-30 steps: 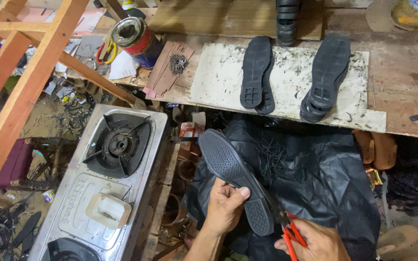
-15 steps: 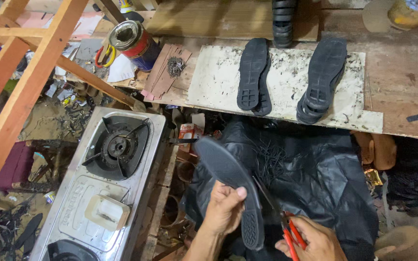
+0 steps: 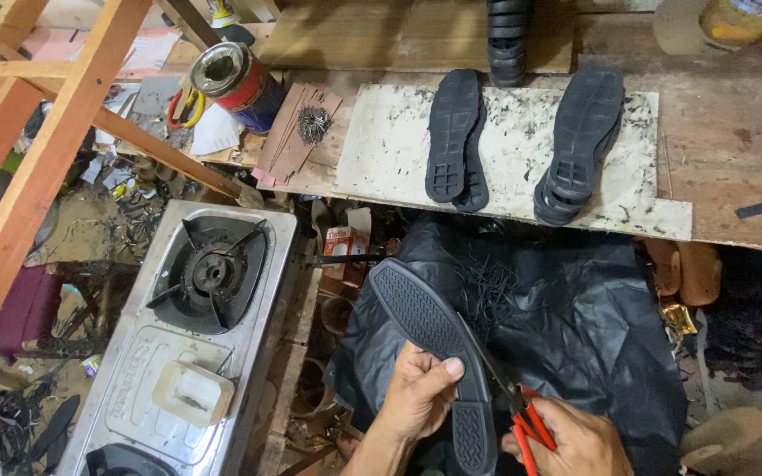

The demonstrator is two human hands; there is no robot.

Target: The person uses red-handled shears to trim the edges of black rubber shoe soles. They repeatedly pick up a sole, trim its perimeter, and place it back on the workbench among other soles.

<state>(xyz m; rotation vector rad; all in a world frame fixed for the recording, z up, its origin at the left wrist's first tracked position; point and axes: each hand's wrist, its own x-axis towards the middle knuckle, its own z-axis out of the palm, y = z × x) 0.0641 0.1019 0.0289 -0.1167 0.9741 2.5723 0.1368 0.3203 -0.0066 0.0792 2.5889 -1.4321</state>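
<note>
My left hand (image 3: 418,395) grips a black rubber shoe sole (image 3: 425,326), tread side up, held over a black plastic sheet (image 3: 575,326) on my lap. My right hand (image 3: 575,441) holds red-handled scissors (image 3: 522,414), their blades set against the sole's right edge. Thin black rubber trimmings (image 3: 491,291) lie on the sheet just beyond the sole.
Two stacks of black soles (image 3: 456,141) (image 3: 579,141) rest on a stained white board (image 3: 513,167) on the wooden bench. A tin can (image 3: 231,79), a pile of small nails (image 3: 313,123), a gas stove (image 3: 196,326) at left and an orange wooden frame (image 3: 37,176) are nearby.
The sole has turned in my left hand, its toe swinging left and up while the heel end came down toward me. The scissors stay at its right edge.
</note>
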